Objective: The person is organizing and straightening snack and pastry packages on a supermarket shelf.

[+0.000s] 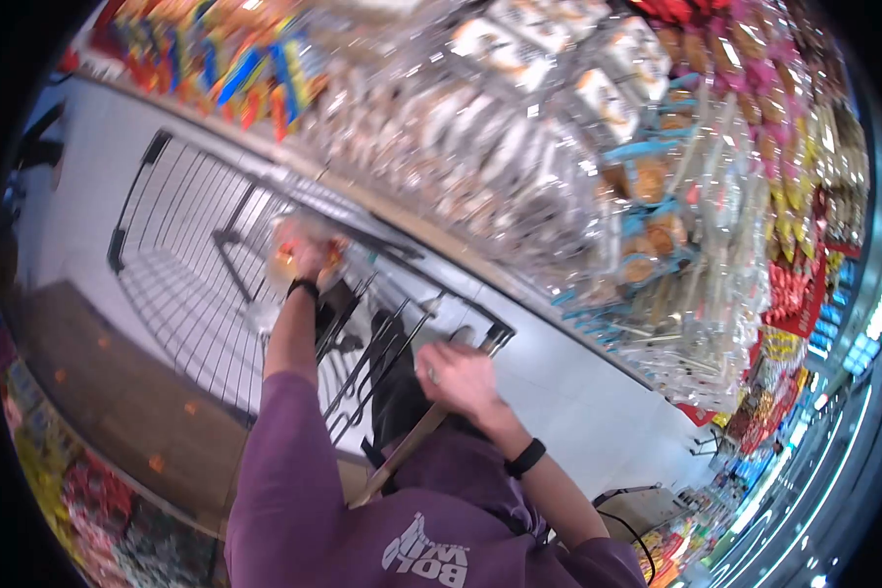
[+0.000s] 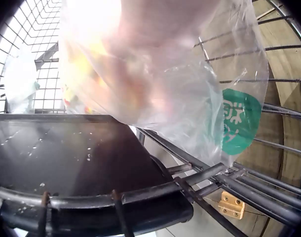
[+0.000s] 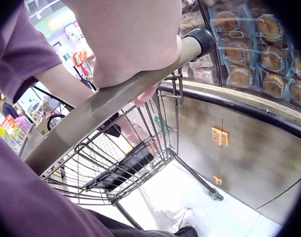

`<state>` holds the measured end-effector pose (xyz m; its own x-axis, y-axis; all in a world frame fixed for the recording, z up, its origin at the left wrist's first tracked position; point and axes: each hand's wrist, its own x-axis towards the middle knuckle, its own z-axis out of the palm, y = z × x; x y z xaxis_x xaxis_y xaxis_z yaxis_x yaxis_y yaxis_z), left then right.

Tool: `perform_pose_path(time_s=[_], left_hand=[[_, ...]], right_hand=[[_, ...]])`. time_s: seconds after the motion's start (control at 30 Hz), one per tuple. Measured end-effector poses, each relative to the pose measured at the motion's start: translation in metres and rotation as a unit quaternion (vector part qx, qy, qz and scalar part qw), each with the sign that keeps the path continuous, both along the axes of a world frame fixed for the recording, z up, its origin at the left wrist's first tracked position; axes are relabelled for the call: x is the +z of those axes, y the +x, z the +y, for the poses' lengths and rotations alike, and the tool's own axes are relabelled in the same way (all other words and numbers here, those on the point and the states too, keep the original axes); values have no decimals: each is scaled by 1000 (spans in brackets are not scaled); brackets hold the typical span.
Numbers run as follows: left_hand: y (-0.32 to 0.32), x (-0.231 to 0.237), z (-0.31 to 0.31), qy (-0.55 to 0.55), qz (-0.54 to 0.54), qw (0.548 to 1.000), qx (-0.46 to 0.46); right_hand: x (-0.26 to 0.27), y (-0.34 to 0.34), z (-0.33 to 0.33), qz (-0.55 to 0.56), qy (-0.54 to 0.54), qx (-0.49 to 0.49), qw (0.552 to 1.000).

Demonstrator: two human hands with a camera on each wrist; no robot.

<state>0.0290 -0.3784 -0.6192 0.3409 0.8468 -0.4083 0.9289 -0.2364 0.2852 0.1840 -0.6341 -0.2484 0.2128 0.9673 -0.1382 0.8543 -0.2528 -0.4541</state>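
Observation:
My right hand [image 1: 456,377] grips the grey-brown handle bar [image 3: 91,116] of a wire shopping cart, fingertips showing under the bar in the right wrist view. Inside the cart [image 1: 191,284], my left hand [image 1: 306,245] holds a clear plastic bag [image 2: 190,108] with a green printed label [image 2: 242,121]. Blurred red, orange and yellow contents show through the plastic. In the left wrist view the hand is a bright blur behind the film, its fingertips hidden. Just below the bag lies the black seat flap [image 2: 71,153] of the cart.
Packaged snacks [image 1: 480,147] fill a shelf along the far side, with round baked goods in blue-edged packs [image 3: 237,52] at its right. Another clear bag [image 2: 21,81] lies in the cart. A wooden-fronted display [image 1: 118,382] stands on the left.

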Motion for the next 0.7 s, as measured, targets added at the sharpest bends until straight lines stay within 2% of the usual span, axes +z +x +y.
perform_pose_path(time_s=[0.13, 0.37, 0.47, 0.57, 0.6, 0.63, 0.7], left_hand=[[-6, -19, 6, -18, 21, 999, -18], [-17, -17, 26, -11, -3, 999, -36], [-32, -14, 33, 17, -48, 998, -37], [-48, -28, 54, 99, -157, 979, -78], [-6, 102, 33, 51, -169, 983, 47], [0, 126, 33, 25, -138, 987, 75], [-8, 154, 22, 19, -185, 981, 59]], right_hand=[[-3, -2, -2, 17, 6, -18, 1000], [-9, -6, -5, 42, -12, -15, 999], [-8, -7, -3, 40, -15, -10, 999], [-20, -12, -3, 10, 37, -29, 999], [-20, -13, 2, 21, 17, -21, 999], [-21, -12, 2, 22, 15, -17, 1000], [-23, -15, 2, 25, 18, -14, 999]])
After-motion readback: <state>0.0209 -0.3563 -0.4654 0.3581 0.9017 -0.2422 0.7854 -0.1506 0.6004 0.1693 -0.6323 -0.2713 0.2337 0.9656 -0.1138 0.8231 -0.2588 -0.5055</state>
